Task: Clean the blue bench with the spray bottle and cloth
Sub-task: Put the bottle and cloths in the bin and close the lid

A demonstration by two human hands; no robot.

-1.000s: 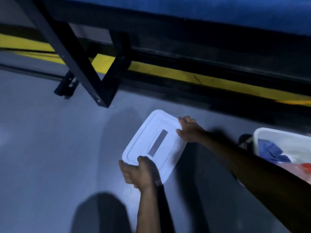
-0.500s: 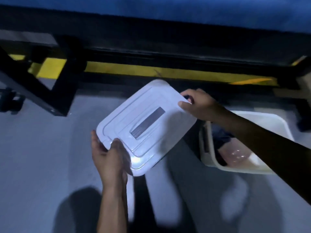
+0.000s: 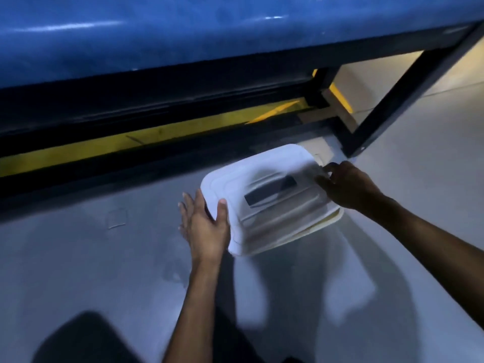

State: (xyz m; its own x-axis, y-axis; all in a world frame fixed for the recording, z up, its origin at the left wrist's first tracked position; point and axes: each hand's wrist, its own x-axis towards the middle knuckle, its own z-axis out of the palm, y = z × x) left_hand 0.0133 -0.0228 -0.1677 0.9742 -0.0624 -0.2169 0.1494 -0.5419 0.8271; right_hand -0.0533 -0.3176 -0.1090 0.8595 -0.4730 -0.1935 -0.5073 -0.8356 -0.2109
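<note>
Two hands work a white rectangular plastic lid [image 3: 264,203] below the blue bench [image 3: 157,32]: left hand [image 3: 205,226] open-fingered against its edge, right hand [image 3: 345,186] pinching its far corner.

place: workshop-like hall | cues: grey painted floor [image 3: 78,258], yellow floor stripe [image 3: 131,142], black steel frame [image 3: 408,82]

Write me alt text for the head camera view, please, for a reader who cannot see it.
Two bare hands set a white lid on a white bin on the grey floor: the left hand at its near-left corner, the right hand at its far-right edge. Above runs the blue bench on a black frame.
</note>
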